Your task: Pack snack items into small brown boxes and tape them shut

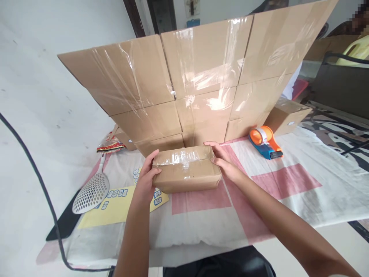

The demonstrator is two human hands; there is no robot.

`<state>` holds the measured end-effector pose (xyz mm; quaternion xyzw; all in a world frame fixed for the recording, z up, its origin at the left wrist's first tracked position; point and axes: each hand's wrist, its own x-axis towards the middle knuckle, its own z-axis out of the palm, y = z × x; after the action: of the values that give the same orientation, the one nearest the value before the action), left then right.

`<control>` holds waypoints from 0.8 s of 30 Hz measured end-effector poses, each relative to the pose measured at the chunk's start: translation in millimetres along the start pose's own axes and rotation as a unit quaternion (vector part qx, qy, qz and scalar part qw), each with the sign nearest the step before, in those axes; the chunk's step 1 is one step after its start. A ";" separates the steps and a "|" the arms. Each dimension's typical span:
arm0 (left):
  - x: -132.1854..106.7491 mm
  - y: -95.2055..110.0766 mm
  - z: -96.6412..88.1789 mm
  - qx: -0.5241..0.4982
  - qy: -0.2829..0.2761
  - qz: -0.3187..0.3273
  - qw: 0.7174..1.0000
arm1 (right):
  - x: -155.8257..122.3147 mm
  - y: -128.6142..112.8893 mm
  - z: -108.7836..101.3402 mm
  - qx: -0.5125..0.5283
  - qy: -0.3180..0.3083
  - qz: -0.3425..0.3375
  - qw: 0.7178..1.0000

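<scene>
A small brown cardboard box (187, 175) with clear tape along its top is between my two hands, over the near middle of the cloth. My left hand (148, 175) grips its left end, thumb on the top face. At the right end, my right hand (223, 159) has its fingers round the far corner and its thumb near the taped edge. The undersides of both hands' grips are hidden by the box. Directly behind it rises a wall of taped cardboard boxes (206, 109).
An orange and blue tape dispenser (265, 142) lies at right, near another cardboard box (288, 115). On the left are a white skimmer (92, 192), yellow sticker sheets (115, 215) and a black flat object (65, 223). A dark cable (37, 173) hangs at far left. Part of a person (357, 23) shows at upper right.
</scene>
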<state>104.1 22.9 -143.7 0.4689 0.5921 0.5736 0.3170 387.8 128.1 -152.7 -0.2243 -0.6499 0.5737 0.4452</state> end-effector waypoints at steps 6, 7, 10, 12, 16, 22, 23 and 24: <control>-24.8 28.4 18.9 0.331 0.085 0.298 0.891 | -4.2 1.0 -1.7 0.009 -0.030 0.005 0.999; -30.0 33.1 25.1 0.373 0.057 0.335 0.863 | -4.4 -0.2 -1.6 0.010 -0.030 0.003 0.999; -41.3 39.6 42.1 0.428 -0.024 0.370 0.824 | -4.4 -5.1 -0.9 -0.004 -0.024 0.005 1.000; -44.5 38.2 49.0 0.441 -0.024 0.372 0.817 | -4.1 -8.4 -0.3 -0.018 -0.022 0.014 1.000; -46.1 33.1 53.4 0.449 -0.007 0.376 0.810 | -3.9 -12.5 0.7 -0.031 -0.024 0.026 0.999; -47.1 29.1 55.0 0.448 -0.002 0.369 0.814 | -3.6 -13.3 2.7 -0.035 -0.026 0.028 0.999; -47.1 28.2 55.3 0.449 0.001 0.370 0.813 | -3.6 -12.9 2.8 -0.032 -0.026 0.028 0.999; -47.1 27.3 55.5 0.450 0.004 0.371 0.812 | -3.6 -12.3 2.7 -0.026 -0.025 0.028 0.999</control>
<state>177.0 -1.9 -132.5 0.7408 0.5663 0.3195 -0.1688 390.1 120.8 -142.1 -0.2397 -0.6690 0.5742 0.4064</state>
